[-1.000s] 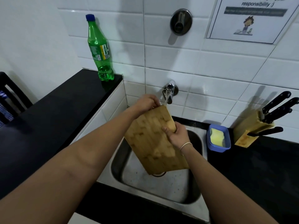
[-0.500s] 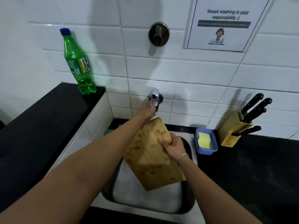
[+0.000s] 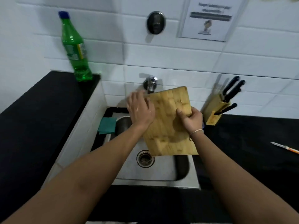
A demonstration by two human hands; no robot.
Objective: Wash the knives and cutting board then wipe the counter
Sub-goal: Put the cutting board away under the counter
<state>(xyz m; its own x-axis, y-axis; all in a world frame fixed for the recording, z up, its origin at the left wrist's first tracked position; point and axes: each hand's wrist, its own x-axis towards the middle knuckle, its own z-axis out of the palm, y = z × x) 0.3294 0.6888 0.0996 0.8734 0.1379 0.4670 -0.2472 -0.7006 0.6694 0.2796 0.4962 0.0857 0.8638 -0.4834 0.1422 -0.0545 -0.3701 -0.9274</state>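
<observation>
A wooden cutting board [image 3: 169, 126] is held tilted over the steel sink [image 3: 161, 172], just below the wall tap [image 3: 151, 84]. My right hand [image 3: 190, 119] grips its right edge, thumb on the front face. My left hand [image 3: 140, 109] lies flat on the board's upper left part with fingers spread. A knife block [image 3: 213, 109] with black-handled knives [image 3: 231, 92] stands on the black counter [image 3: 250, 143] to the right. A loose knife with an orange handle [image 3: 286, 147] lies at the far right.
A green plastic bottle [image 3: 74, 49] stands on the raised left counter [image 3: 40, 110]. A teal cloth [image 3: 107, 125] lies at the sink's left rim. The drain [image 3: 145, 158] shows below the board. A round wall knob [image 3: 156, 22] and a paper notice [image 3: 207, 18] hang above.
My left hand has left the tap and come down flat onto the board. The board has swung right and more upright. My view has tilted down; the teal cloth and orange-handled knife came into sight.
</observation>
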